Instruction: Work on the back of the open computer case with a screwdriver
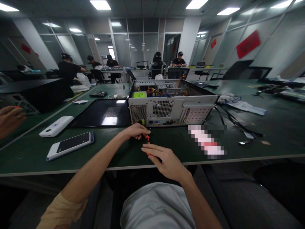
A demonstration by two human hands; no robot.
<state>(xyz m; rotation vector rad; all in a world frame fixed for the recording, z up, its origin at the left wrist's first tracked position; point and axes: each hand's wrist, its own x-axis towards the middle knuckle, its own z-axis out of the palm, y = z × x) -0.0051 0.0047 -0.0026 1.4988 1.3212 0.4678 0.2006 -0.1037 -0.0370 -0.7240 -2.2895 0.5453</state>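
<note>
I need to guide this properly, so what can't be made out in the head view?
All in the head view:
Orange-and-black tool: partly covered by the right hand.
Left hand: its fingers hide anything pinched between them.
Computer case: near wall hides its floor.
Co-worker's hand: cut off by left edge.
Pink-and-white item: blurred by pixel blocks.

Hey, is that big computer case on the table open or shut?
Open: the computer case has no cover over its upward-facing side, so you can see colourful wires inside.
</note>
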